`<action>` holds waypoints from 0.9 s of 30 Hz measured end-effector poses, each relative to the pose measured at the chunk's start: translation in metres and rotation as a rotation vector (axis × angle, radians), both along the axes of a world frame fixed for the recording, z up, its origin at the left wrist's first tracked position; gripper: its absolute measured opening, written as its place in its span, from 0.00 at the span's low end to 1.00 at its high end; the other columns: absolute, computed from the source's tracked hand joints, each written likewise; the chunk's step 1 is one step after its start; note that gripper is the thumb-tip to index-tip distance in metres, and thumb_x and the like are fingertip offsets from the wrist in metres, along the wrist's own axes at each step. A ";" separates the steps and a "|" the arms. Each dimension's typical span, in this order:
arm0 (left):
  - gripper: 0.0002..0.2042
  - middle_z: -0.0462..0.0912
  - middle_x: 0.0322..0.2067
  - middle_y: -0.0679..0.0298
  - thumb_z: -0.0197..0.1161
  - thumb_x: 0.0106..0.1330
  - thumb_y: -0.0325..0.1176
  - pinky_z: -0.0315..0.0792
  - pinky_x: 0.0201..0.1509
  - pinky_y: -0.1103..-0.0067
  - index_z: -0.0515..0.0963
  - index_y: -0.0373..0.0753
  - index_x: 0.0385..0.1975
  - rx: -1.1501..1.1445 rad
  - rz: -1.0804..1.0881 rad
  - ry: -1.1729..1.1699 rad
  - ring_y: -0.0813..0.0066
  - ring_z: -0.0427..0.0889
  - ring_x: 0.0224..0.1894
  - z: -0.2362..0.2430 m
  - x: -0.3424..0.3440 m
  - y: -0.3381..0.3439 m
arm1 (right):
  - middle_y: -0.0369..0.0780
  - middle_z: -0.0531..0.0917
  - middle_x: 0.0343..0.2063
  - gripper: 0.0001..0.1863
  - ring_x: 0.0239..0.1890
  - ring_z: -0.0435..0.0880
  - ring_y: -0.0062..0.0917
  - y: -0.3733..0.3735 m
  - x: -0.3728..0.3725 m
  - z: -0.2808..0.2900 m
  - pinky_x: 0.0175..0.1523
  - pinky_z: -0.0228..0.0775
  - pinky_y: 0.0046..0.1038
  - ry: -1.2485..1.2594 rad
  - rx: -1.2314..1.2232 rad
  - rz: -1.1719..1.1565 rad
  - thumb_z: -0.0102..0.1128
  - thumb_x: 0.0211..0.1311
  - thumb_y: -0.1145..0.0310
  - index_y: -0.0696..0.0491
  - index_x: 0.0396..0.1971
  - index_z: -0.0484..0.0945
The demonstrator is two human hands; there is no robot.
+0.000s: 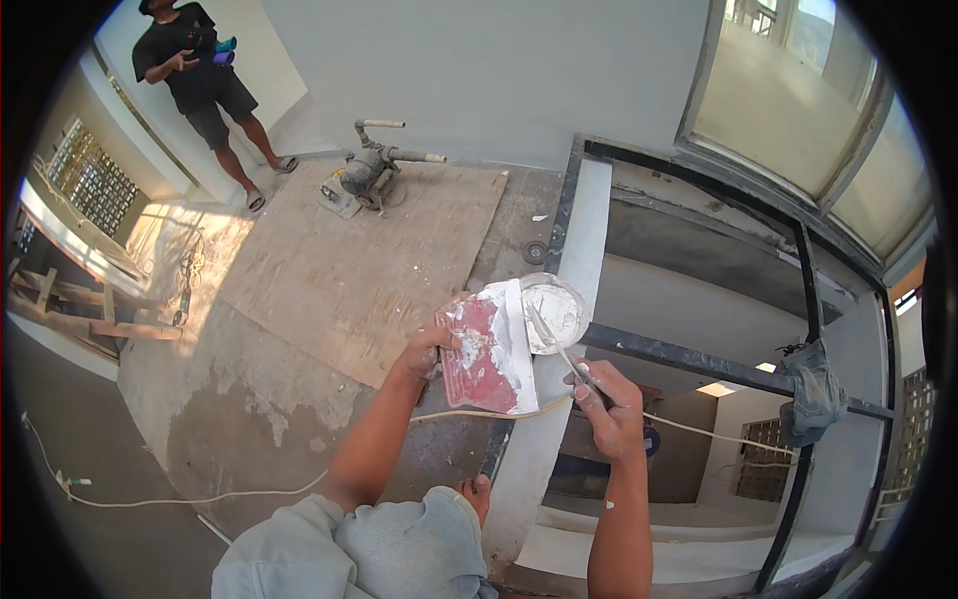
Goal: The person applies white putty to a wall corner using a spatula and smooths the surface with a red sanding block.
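My left hand [431,347] grips a red plastic spreader [475,359] by its left side. White putty is smeared over its face and lies thick along its right edge. Just beyond that edge sits a round tub [581,317] of white putty on the pale ledge. The fingers of my right hand [611,407] are closed round the handle of a thin putty knife [555,341], whose blade slants up over the putty. Whether the blade touches the putty, I cannot tell. White smudges mark both hands.
Right of the ledge, a dark metal frame [659,349] spans an opening to a lower level; a denim garment [816,394] hangs on it. Ahead lie a plywood sheet [399,240] and a pump-like machine [367,178]. A pale cable [249,493] crosses the floor. Another person [205,80] stands far left.
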State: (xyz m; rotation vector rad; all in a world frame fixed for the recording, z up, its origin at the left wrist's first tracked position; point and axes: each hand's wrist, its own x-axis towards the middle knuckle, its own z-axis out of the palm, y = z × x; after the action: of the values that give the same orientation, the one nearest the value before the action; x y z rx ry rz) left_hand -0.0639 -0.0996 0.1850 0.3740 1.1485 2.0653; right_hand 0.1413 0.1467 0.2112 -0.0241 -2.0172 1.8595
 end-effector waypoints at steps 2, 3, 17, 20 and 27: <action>0.46 0.78 0.58 0.50 0.60 0.37 0.28 0.72 0.67 0.69 0.63 0.29 0.68 0.048 -0.090 0.004 0.60 0.80 0.59 0.020 0.013 -0.002 | 0.43 0.83 0.36 0.18 0.35 0.79 0.25 -0.012 -0.009 0.005 0.42 0.71 0.24 0.036 0.155 -0.009 0.63 0.64 0.76 0.58 0.54 0.82; 0.47 0.78 0.59 0.50 0.61 0.37 0.28 0.71 0.68 0.70 0.62 0.29 0.68 0.048 -0.116 0.027 0.60 0.80 0.59 0.029 0.017 0.000 | 0.43 0.82 0.36 0.18 0.35 0.79 0.26 -0.017 -0.010 0.010 0.42 0.71 0.24 0.039 0.187 -0.013 0.63 0.63 0.78 0.58 0.53 0.83; 0.42 0.79 0.57 0.51 0.57 0.45 0.27 0.72 0.66 0.71 0.63 0.27 0.69 0.238 0.000 0.085 0.64 0.81 0.56 0.002 0.022 0.007 | 0.45 0.81 0.33 0.19 0.30 0.80 0.28 -0.019 0.008 -0.004 0.37 0.71 0.27 0.132 0.421 -0.062 0.61 0.59 0.81 0.59 0.51 0.83; 0.41 0.79 0.57 0.52 0.57 0.45 0.27 0.72 0.65 0.71 0.63 0.27 0.68 0.277 -0.044 0.101 0.65 0.82 0.56 0.001 0.017 0.011 | 0.45 0.81 0.33 0.19 0.31 0.81 0.29 -0.012 0.012 -0.003 0.37 0.72 0.26 0.137 0.466 -0.075 0.61 0.57 0.82 0.60 0.50 0.83; 0.40 0.81 0.55 0.54 0.56 0.47 0.29 0.74 0.62 0.71 0.65 0.28 0.68 0.299 0.047 -0.025 0.65 0.83 0.51 -0.013 0.024 0.012 | 0.51 0.82 0.46 0.14 0.46 0.84 0.46 0.004 0.027 -0.003 0.52 0.76 0.37 0.113 0.568 0.033 0.58 0.61 0.81 0.60 0.47 0.81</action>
State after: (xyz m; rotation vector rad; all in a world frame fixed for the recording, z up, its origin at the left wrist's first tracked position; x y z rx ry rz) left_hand -0.0403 -0.0878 0.1725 0.4664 0.8405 2.2819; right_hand 0.1679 0.1509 0.2085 0.2652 -2.3928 1.2116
